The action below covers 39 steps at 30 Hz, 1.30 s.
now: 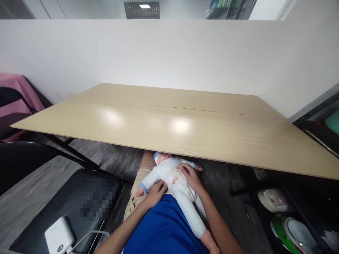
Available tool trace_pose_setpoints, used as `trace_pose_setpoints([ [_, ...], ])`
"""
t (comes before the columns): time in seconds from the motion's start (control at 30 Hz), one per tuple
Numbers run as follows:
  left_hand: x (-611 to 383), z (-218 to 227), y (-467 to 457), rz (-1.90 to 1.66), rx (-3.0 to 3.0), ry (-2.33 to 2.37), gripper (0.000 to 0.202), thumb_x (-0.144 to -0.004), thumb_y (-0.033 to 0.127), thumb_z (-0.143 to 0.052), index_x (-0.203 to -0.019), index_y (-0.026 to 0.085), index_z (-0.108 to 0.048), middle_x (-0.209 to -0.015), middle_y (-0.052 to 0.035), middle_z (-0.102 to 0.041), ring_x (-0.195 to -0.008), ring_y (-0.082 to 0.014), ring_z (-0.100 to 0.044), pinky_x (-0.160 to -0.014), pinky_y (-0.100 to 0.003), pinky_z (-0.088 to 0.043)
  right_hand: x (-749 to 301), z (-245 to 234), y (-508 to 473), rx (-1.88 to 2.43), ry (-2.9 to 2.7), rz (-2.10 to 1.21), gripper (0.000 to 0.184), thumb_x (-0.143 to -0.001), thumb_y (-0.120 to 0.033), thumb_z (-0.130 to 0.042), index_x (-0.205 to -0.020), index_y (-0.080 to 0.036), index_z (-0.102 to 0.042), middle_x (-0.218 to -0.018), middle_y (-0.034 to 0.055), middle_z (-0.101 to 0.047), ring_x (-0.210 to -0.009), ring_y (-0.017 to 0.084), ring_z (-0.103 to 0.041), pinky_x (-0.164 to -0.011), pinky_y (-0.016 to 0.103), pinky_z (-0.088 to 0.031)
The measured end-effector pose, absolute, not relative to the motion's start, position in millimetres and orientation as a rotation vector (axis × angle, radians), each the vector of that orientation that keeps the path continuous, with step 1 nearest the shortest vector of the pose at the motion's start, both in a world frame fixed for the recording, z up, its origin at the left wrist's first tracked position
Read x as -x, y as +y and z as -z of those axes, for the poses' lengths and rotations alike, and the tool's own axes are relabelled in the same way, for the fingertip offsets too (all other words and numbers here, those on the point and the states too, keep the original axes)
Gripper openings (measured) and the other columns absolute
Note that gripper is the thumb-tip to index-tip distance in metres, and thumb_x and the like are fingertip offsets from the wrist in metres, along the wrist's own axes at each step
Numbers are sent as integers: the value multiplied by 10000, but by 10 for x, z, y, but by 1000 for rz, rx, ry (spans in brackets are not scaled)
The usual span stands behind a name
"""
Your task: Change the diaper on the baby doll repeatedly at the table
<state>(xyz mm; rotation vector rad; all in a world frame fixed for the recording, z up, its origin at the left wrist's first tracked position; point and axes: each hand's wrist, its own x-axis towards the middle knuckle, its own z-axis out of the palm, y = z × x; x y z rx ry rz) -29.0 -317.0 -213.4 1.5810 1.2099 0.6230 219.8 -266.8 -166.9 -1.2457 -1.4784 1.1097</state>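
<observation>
A baby doll (pixel 180 192) in a white sleepsuit with blue cuffs lies on my lap, its head partly hidden under the front edge of the wooden table (pixel 169 120). My left hand (pixel 156 192) rests on the doll's side near its arm, fingers curled against it. My right hand (pixel 190 176) lies on the doll's chest, fingers spread and pressing on the printed front. The doll's bare foot (pixel 212 247) sticks out toward my right forearm.
A black chair (pixel 66 201) stands at my left with a white power bank (pixel 58 235) and its cable on the seat. Pink fabric (pixel 16 91) covers a chair at far left. A dark shelf at the right holds plates (pixel 296 229). A white partition wall (pixel 169 53) backs the table.
</observation>
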Motion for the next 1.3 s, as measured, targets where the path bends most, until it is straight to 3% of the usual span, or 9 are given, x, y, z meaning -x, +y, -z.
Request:
trace_pose_setpoints([
  [0.77, 332, 2080, -3163, -608, -1586, 1173, 583, -1094, 758, -413, -978, 226, -622, -1076, -105, -782, -1061, -287, -700, -1053, -425, -553, -2202, 1693, -2664, 1240, -1458, -1098, 410, -1054, -656, -619, -1041, -281, -783, -1102, 65, -818, -1088, 295, -730, -1065, 444, -567],
  [1.3, 334, 2095, -3153, -608, -1577, 1167, 584, -1093, 758, -426, -973, 234, -652, -1060, -94, -782, -1141, -307, -697, -1115, -433, -539, -2207, 1723, -2658, 1259, -1447, -1086, 405, -1048, -649, -631, -1002, -281, -794, -1086, 61, -812, -1077, 289, -723, -1038, 425, -562],
])
